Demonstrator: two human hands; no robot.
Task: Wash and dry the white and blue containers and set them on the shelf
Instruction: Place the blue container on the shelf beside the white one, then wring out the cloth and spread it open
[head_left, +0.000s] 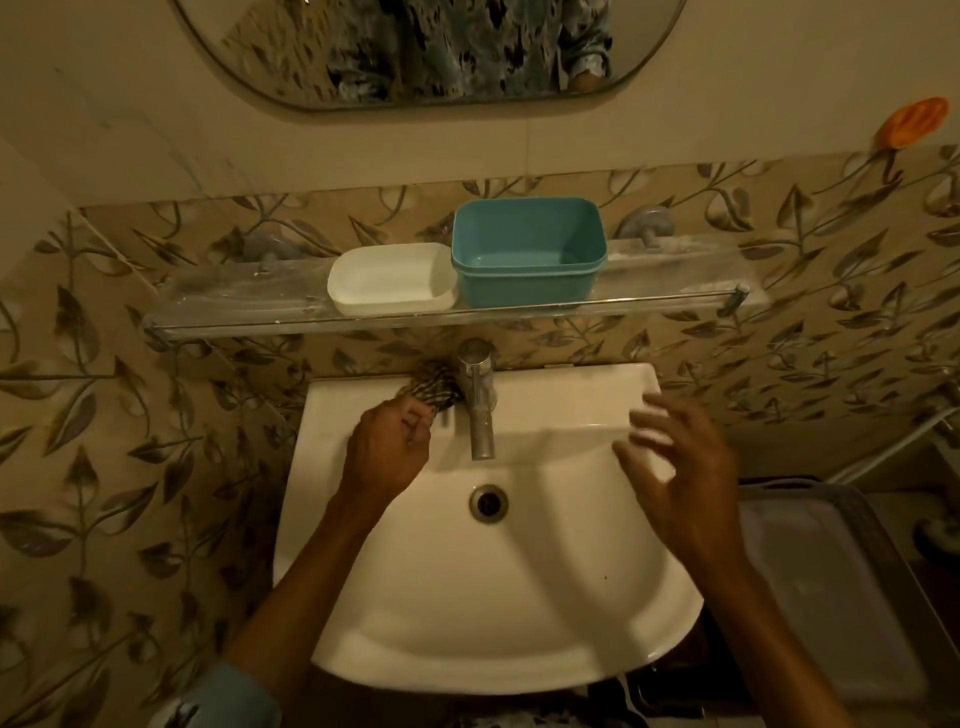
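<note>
Overhead, from the head camera, both containers stand side by side on the shelf (234, 306), a clear glass-like slab with a thin metal rail along its front edge, fixed to the wall beyond both hands. The white container (389, 278) is a shallow, smooth plastic tub with rounded corners, open side up, straight beyond the left hand. The blue container (527, 270) touches its right side; it is deeper, teal-blue, rectangular with softened corners and a stepped rim, and sits farther off than the gap between the two hands.

The left hand (389, 447) lies on the back ledge of the sink (493, 623), its fingers curled round the near end of a checked cloth (434, 387). That cloth is woven, bunched and crumpled, and runs from the fingertips back toward the wall, just left of the tap (480, 410). The tap is a dull metal cylinder with a straight spout that points down between the hands.

The right hand (680, 478) hovers over the right part of the basin with fingers spread wide and slightly bent, holding nothing; its fingertips are blurred.

The sink is glossy white ceramic with a rounded front, and its round metal-ringed drain (488, 502) lies between the two wrists. Tiles printed with grey-brown leaves cover the wall around it. An oval mirror (415, 52) hangs above the shelf, and an orange oval holder (911, 122) is stuck on the wall far beyond the right hand. A pale grey, flat-topped bin (831, 597) stands to the right of the right forearm.
</note>
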